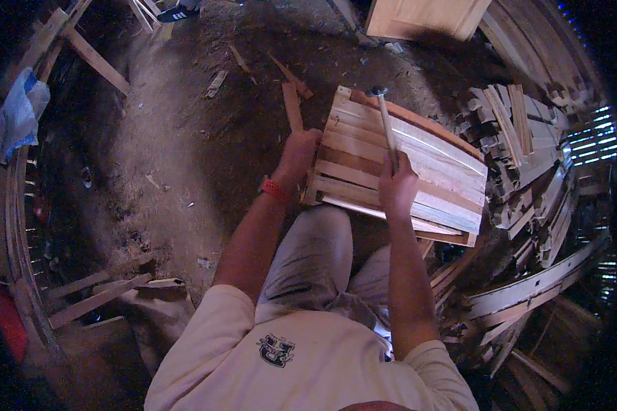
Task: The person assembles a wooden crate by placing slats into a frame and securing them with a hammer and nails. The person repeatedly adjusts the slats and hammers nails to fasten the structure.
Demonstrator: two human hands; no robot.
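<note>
A panel of pale and reddish wooden slats [363, 147], set side by side on end battens, is tilted in front of my knees. My right hand [398, 186] is wrapped around the handle of a hammer [388, 127]. The hammer head is over the panel's far edge, and the handle crosses the slats. At the panel's left end my left hand [301, 152] is closed against the edge, its fingertips mostly hidden. A reddish wooden strip [292, 106] shows just beyond that hand; whether the hand touches it I cannot tell.
Stacked wooden pieces [521, 151] lie to the right, with long curved boards [528, 284] nearer me. A light wooden panel [425, 17] stands at the back. Offcuts [103, 298] lie at lower left on the dirt floor [164, 137]. Clear plastic [24, 109] hangs at far left.
</note>
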